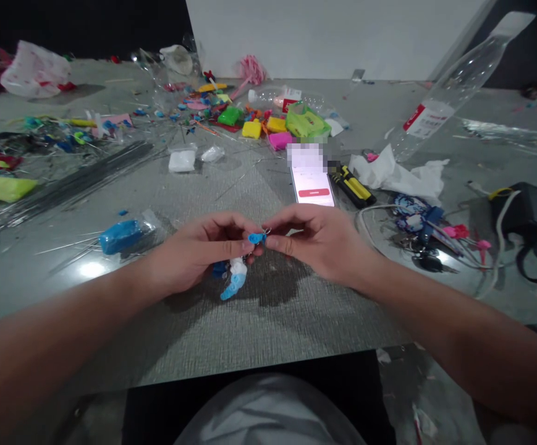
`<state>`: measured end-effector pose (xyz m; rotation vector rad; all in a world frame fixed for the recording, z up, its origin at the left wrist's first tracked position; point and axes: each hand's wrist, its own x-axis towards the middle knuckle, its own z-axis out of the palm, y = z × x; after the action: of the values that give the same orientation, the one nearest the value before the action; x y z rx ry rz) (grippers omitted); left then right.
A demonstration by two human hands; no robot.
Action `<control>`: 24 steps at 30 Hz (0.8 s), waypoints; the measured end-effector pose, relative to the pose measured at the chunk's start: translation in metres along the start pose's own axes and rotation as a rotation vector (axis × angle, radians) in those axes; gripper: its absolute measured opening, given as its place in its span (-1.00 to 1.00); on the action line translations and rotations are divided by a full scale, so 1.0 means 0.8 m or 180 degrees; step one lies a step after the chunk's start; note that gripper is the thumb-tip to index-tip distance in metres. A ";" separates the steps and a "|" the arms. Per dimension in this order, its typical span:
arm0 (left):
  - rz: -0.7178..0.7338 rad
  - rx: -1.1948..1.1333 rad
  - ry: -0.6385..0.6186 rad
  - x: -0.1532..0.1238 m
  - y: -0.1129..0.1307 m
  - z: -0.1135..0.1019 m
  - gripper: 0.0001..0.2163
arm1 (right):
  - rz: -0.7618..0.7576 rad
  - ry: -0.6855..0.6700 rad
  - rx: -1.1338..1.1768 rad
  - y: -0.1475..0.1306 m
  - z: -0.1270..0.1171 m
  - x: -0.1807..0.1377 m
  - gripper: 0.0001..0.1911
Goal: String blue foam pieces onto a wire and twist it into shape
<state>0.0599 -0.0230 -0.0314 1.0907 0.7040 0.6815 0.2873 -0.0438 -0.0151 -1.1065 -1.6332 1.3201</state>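
Observation:
My left hand (215, 244) pinches a small bright-blue piece (256, 237), which looks like modelling clay, between thumb and fingers. A thin wire loop (267, 231) rises from the right end of this piece. Close against it, my right hand (317, 238) has thumb and forefinger closed on the wire. Under my left fingers hangs a curved white and light-blue piece (235, 281), its tip pointing down and left. A darker blue piece (219, 269) is partly hidden behind my left hand. Both hands are just above the grey tabletop (268, 334).
A blue packet (120, 237) lies left of my hands. Beyond them are a lit phone (313, 179), a yellow-black cutter (352, 184) and crumpled tissue (395, 173). Keys (428, 259) and a cable lie right. Bundled wires (73, 179), clay packets and a plastic bottle (453, 93) stand farther back.

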 end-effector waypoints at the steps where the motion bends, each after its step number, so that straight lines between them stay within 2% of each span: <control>1: -0.0007 -0.0007 0.0005 0.000 0.000 -0.001 -0.88 | 0.0035 -0.0042 0.0020 0.000 0.001 -0.001 -0.73; 5: -0.0093 -0.0236 -0.0081 0.001 0.000 0.000 -0.84 | -0.0008 -0.0146 0.0265 0.003 0.006 -0.002 -0.72; 10: -0.0204 -0.0473 -0.0219 -0.001 0.007 0.007 -0.81 | -0.0225 -0.0481 0.0615 0.009 0.007 0.001 -0.88; 14: -0.0329 -0.0509 -0.0332 -0.005 0.013 0.009 -0.82 | -0.0261 -0.0442 0.0459 0.008 0.001 0.003 -0.90; 20: -0.0307 -0.0406 -0.0394 -0.006 0.011 0.003 -0.83 | 0.0097 -0.0432 0.0641 0.008 -0.003 0.004 -0.77; 24: -0.0303 -0.0369 -0.0283 -0.004 0.008 0.002 -0.84 | 0.0179 -0.0379 0.0742 0.009 -0.005 0.004 -0.77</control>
<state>0.0584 -0.0245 -0.0239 0.9689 0.6282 0.5817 0.2910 -0.0393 -0.0214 -0.9550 -1.4951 1.5947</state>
